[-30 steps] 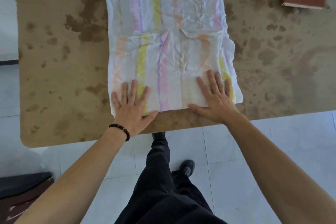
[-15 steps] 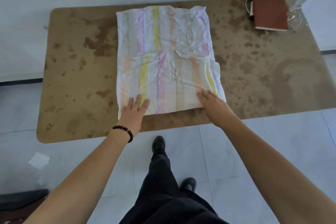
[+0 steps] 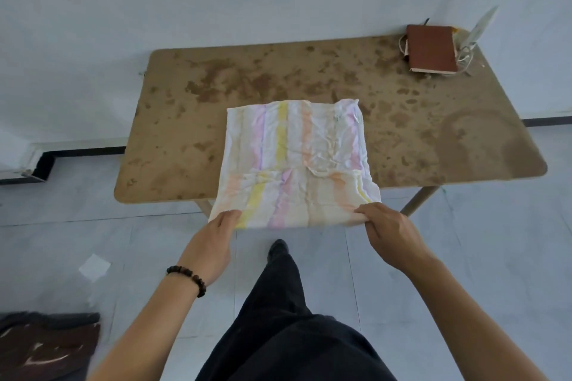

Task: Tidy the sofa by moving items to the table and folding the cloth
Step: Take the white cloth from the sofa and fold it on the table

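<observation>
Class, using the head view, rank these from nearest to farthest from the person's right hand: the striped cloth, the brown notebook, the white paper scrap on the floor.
From the right hand:
1. Striped cloth: gripped at its near right corner.
2. Brown notebook: table's far right corner.
3. White paper scrap: floor, far left.

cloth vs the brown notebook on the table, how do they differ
The cloth is pale with pastel stripes; the notebook is plain reddish brown. The cloth is soft, crumpled and overhangs the near table edge, its corners pinched by the left hand and right hand; the notebook lies rigid and untouched at the far right corner. Both are roughly rectangular.
</observation>
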### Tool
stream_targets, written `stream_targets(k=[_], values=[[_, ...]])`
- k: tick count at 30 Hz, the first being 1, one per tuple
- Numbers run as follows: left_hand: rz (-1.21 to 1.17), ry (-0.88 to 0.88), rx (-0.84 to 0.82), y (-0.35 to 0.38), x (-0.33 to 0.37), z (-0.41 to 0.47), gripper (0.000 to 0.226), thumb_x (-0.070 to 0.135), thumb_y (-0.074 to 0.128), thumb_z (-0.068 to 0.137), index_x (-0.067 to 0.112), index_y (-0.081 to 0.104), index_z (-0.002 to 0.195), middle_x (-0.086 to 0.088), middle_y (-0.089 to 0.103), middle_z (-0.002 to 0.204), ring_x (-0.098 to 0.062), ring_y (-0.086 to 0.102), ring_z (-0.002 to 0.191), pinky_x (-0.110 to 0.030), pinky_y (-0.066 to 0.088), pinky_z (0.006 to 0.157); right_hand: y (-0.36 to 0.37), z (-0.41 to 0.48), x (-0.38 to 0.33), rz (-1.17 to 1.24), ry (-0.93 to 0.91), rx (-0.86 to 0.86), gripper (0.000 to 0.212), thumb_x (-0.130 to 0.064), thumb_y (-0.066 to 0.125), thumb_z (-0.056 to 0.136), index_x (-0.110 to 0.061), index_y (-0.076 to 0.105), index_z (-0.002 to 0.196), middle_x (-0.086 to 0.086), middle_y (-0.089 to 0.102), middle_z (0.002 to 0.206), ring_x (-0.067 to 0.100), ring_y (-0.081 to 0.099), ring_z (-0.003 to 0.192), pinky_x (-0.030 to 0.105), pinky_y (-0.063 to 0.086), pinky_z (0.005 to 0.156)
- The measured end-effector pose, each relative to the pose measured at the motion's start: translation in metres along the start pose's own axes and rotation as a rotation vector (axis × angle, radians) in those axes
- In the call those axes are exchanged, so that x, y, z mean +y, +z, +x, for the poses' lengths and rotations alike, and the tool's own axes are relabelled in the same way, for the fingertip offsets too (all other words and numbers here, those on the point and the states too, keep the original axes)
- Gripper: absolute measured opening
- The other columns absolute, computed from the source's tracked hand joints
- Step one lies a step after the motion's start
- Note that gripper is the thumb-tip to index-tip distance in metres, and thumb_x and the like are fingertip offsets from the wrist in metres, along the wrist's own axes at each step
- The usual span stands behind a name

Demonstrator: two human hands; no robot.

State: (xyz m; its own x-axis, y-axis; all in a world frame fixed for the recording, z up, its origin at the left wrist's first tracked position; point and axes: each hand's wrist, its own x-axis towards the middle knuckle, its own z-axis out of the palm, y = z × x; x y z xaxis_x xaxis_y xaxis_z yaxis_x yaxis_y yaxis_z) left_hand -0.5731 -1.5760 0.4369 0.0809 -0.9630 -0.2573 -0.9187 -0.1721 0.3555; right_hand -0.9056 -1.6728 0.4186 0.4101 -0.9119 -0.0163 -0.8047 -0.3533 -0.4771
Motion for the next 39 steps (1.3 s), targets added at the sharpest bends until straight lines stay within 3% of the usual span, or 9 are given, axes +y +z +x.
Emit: stream_targets(k=[3,6,9,13,23,26,30,33,39], values=[[0.027,0.072,0.052,-0.007,-0.002,0.006,0.043,-0.006,0.046,0.089,0.015,0.052,0.126,0.000,0.049,0.128,-0.022,0.059,0.078,-0.027,0.040,0.059,-0.021,0.009,0.004,-0.025,-0.017,0.064,0.033,-0.024,0.038,0.090,-0.014,0.069,0.096,-0.001,0.062,0.092,0.027,0.062,0.067,0.038,0.049,0.049],[-0.024,0.057,0.055,-0.027,-0.005,0.044,0.044,-0.004,0.054,0.088,0.015,0.054,0.128,-0.001,0.054,0.123,-0.024,0.060,0.092,-0.029,0.046,0.071,-0.049,0.044,0.004,-0.130,0.044,0.089,0.014,-0.018,0.052,0.090,-0.017,0.065,0.084,-0.001,0.057,0.081,0.027,0.053,0.063,0.028,0.034,0.051],[-0.166,0.002,0.094,-0.057,-0.004,0.100,0.026,0.013,0.049,0.098,0.018,0.056,0.122,-0.003,0.064,0.110,-0.022,0.059,0.089,-0.029,0.043,0.070,-0.069,0.096,0.004,-0.147,0.192,0.020,0.024,-0.023,0.049,0.091,-0.031,0.043,0.070,-0.010,0.049,0.066,0.022,0.048,0.063,0.030,0.031,0.055],[-0.184,-0.014,0.089,-0.089,-0.013,0.187,0.021,0.020,0.044,0.101,0.016,0.061,0.113,-0.005,0.063,0.102,-0.023,0.057,0.085,-0.032,0.043,0.069,-0.071,0.174,0.011,-0.074,0.274,-0.002,0.010,-0.027,0.043,0.090,-0.030,0.052,0.090,-0.008,0.058,0.075,0.020,0.054,0.069,0.030,0.034,0.058],[-0.154,-0.127,-0.177,-0.069,-0.075,0.407,0.029,0.017,0.046,0.100,0.010,0.061,0.125,-0.008,0.062,0.127,-0.029,0.055,0.116,-0.034,0.042,0.094,-0.003,0.371,0.065,-0.227,0.380,-0.253,0.035,-0.028,0.037,0.097,-0.019,0.053,0.126,0.008,0.065,0.109,0.030,0.059,0.090,0.034,0.042,0.070],[-0.087,-0.198,-0.112,-0.045,-0.080,0.435,0.041,0.025,0.046,0.100,0.011,0.047,0.139,-0.011,0.052,0.139,-0.029,0.044,0.130,-0.039,0.036,0.105,0.028,0.397,0.080,-0.286,0.438,-0.254,0.038,-0.024,0.041,0.097,-0.013,0.047,0.132,0.017,0.054,0.124,0.037,0.053,0.109,0.043,0.041,0.092],[0.114,-0.098,0.203,-0.015,-0.049,0.406,0.057,0.043,0.034,0.101,0.014,0.026,0.150,-0.018,0.019,0.157,-0.033,0.014,0.146,-0.051,0.014,0.116,0.071,0.371,0.057,-0.346,0.291,-0.030,0.055,-0.034,0.039,0.101,-0.010,0.029,0.150,0.027,0.018,0.156,0.043,0.015,0.146,0.051,0.004,0.120],[0.194,-0.036,0.023,0.018,-0.036,0.367,0.067,0.057,0.023,0.098,0.025,0.011,0.154,-0.016,-0.004,0.161,-0.032,-0.006,0.148,-0.058,-0.003,0.116,0.096,0.336,0.041,-0.301,0.165,-0.151,0.068,-0.053,0.037,0.100,-0.021,0.016,0.157,0.019,-0.001,0.163,0.037,-0.003,0.151,0.054,-0.002,0.121],[0.218,-0.133,-0.060,0.053,-0.065,0.360,0.073,0.063,0.019,0.091,0.029,0.003,0.154,-0.013,-0.012,0.161,-0.032,-0.013,0.148,-0.063,0.000,0.114,0.109,0.317,0.081,-0.375,0.331,-0.276,0.086,-0.079,0.025,0.087,-0.034,0.001,0.156,0.014,-0.008,0.164,0.034,-0.007,0.151,0.057,0.002,0.120]])
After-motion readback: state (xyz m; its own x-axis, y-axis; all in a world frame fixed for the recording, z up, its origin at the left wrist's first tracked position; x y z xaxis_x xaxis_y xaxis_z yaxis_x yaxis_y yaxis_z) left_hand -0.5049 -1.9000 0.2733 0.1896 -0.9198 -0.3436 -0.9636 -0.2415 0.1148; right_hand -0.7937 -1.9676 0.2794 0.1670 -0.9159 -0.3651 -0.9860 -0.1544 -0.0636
